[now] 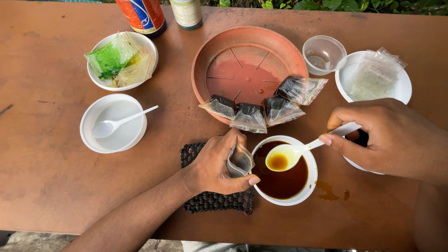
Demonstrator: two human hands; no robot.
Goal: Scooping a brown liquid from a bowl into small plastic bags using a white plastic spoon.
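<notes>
Fingers of the left hand (219, 165) pinch a small bag (240, 161) (mouth open) while the right hand (387, 137) grips a spoon (291, 154).

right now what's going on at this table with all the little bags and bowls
A person is spooning dark brown liquid. The right hand holds a white plastic spoon with some liquid in it over a white bowl of the same liquid. The left hand holds a small clear bag open beside the bowl, above a dark beaded mat. Four filled dark bags lie along the rim of a terracotta saucer. Some liquid has spilled on the table by the bowl.
</notes>
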